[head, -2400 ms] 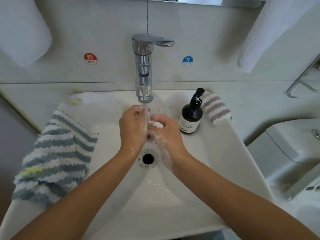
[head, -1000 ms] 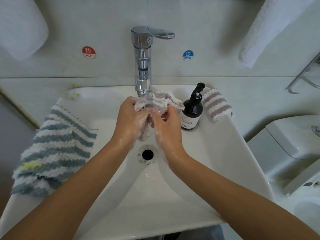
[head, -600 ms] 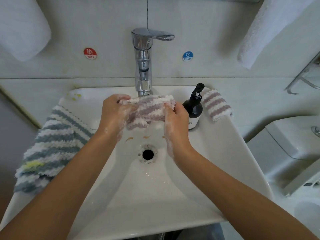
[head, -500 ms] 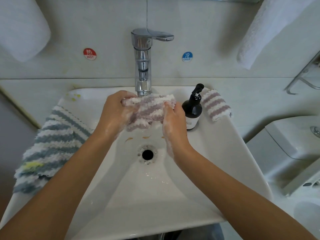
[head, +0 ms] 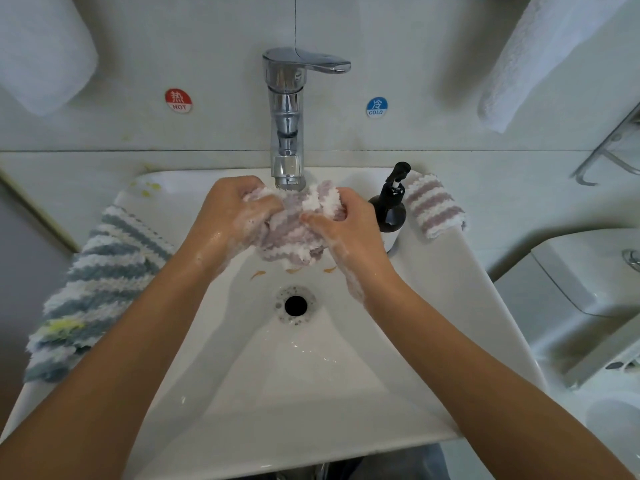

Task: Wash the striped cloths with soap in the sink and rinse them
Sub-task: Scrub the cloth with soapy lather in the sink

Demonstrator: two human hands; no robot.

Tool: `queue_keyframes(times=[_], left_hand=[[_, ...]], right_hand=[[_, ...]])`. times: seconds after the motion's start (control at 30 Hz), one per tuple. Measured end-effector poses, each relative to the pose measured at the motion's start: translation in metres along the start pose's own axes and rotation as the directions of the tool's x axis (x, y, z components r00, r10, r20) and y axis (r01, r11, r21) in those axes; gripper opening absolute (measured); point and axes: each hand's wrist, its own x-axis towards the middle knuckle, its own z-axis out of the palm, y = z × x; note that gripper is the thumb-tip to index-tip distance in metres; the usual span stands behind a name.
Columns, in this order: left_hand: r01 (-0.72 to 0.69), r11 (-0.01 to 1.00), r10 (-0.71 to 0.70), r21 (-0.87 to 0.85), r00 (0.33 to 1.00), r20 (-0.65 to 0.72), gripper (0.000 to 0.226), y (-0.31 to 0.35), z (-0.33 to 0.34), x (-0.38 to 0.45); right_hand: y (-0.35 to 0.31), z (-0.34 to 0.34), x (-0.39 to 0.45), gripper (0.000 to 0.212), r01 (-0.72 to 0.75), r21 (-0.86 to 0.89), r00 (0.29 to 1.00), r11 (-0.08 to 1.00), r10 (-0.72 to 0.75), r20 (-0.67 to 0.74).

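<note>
Half a second ago we held the purple-striped cloth (head: 294,230) stretched flatter; now it is bunched under the faucet (head: 287,133), above the sink (head: 311,375) drain. Our left hand (head: 235,216) and right hand (head: 346,226) both grip it, fingers curled in, soapy. It looks wet, crumpled, foamy.

Three striped cloths (head: 291,226) (one lathered), two white towels (head: 540,57), one soap bottle (head: 389,211).

White towels (head: 540,57) on wall, HOT sticker (head: 178,100), COLD sticker (head: 376,107)
</note>
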Motion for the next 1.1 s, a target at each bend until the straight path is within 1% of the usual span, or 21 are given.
queue_keyframes(times=[0.03,0.1,0.13,0.17,0.2,0.23,0.27,0.3,0.37,0.43,0.47,0.53,0.6,0.67,0.73,0.83,0.9,0.97,1.03,1.1], left_hand=[[0.02,0.998,-0.02,-0.054,1.0,-0.011,0.027,0.001,0.001,-0.001],[0.066,0.98,-0.07,-0.189,0.997,-0.017,0.026,0.004,0.001,-0.003],[0.084,0.962,-0.088,-0.259,0.996,-0.004,0.022,0.006,0.001,-0.004],[0.096,0.945,-0.1,-0.312,0.995,0.003,0.019,0.007,0.002,-0.006],[0.097,0.933,-0.106,-0.345,0.994,-0.005,0.021,0.007,0.005,-0.007],[0.098,0.932,-0.118,-0.35,0.992,-0.035,0.025,0.007,0.008,-0.008],[0.085,0.941,-0.118,-0.327,0.99,-0.081,0.025,0.008,0.012,-0.009],[0.065,0.954,-0.108,-0.293,0.985,-0.132,0.021,0.009,0.017,-0.01],[0.01,0.969,-0.06,-0.248,0.978,-0.197,0.013,0.012,0.027,-0.016],[-0.07,0.977,0.023,-0.202,0.974,-0.225,0.006,0.011,0.036,-0.023],[-0.111,0.978,0.068,-0.179,0.971,-0.229,0.007,0.01,0.04,-0.027],[-0.181,0.964,0.138,-0.196,0.967,-0.215,0.009,0.009,0.05,-0.037],[-0.249,0.946,0.202,-0.209,0.953,-0.225,0.019,0.007,0.061,-0.046],[-0.296,0.937,0.248,-0.183,0.937,-0.247,0.023,0.005,0.067,-0.05],[-0.281,0.939,0.22,-0.198,0.933,-0.284,0.028,0.005,0.066,-0.046],[-0.249,0.941,0.161,-0.231,0.926,-0.342,0.035,0.005,0.061,-0.036],[-0.257,0.946,0.173,-0.197,0.916,-0.362,0.033,0.002,0.064,-0.041],[-0.244,0.958,0.189,-0.149,0.931,-0.311,0.024,-0.003,0.075,-0.053],[-0.245,0.964,0.214,-0.108,0.947,-0.239,0.015,-0.005,0.081,-0.062],[-0.264,0.959,0.233,-0.102,0.942,-0.242,0.011,-0.003,0.083,-0.06]], right_hand=[[0.001,-0.001,0.001,0.017,0.026,0.005,0.999,1.0,-0.025,-0.034],[0.002,-0.002,0.002,0.035,0.077,0.012,0.992,0.997,-0.076,-0.098],[0.002,-0.002,0.001,0.04,0.107,-0.004,0.987,0.994,-0.107,-0.12],[0.003,-0.001,0.001,0.038,0.146,-0.046,0.979,0.988,-0.151,-0.137],[0.002,0.001,-0.001,0.028,0.184,-0.109,0.97,0.977,-0.198,-0.141],[0.002,0.002,-0.002,0.02,0.214,-0.162,0.962,0.963,-0.237,-0.136],[0.001,0.003,-0.003,0.014,0.249,-0.175,0.955,0.953,-0.271,-0.118],[0.002,0.004,-0.003,0.015,0.279,-0.16,0.95,0.947,-0.296,-0.098],[0.003,0.005,-0.005,0.035,0.3,-0.099,0.944,0.949,-0.31,-0.114],[0.004,0.008,-0.006,0.038,0.327,-0.063,0.93,0.943,-0.333,-0.154],[0.004,0.009,-0.007,0.037,0.339,-0.072,0.921,0.938,-0.346,-0.178],[0.004,0.01,-0.005,0.036,0.327,-0.072,0.913,0.942,-0.335,-0.232],[0.004,0.01,-0.004,0.035,0.282,0.002,0.923,0.959,-0.271,-0.272],[0.006,0.011,-0.003,0.034,0.226,0.074,0.944,0.971,-0.2,-0.263],[0.01,0.014,-0.006,0.037,0.209,0.092,0.957,0.974,-0.184,-0.223],[0.015,0.021,-0.018,0.03,0.304,0.075,0.945,0.95,-0.29,-0.152],[0.015,0.022,-0.017,0.032,0.312,0.063,0.941,0.948,-0.3,-0.156],[0.017,0.017,-0.009,0.036,0.233,0.069,0.952,0.97,-0.213,-0.219],[0.019,0.012,0.001,0.034,0.132,0.118,0.959,0.984,-0.096,-0.267],[0.021,0.011,0.004,0.034,0.093,0.17,0.963,0.981,-0.045,-0.264]])
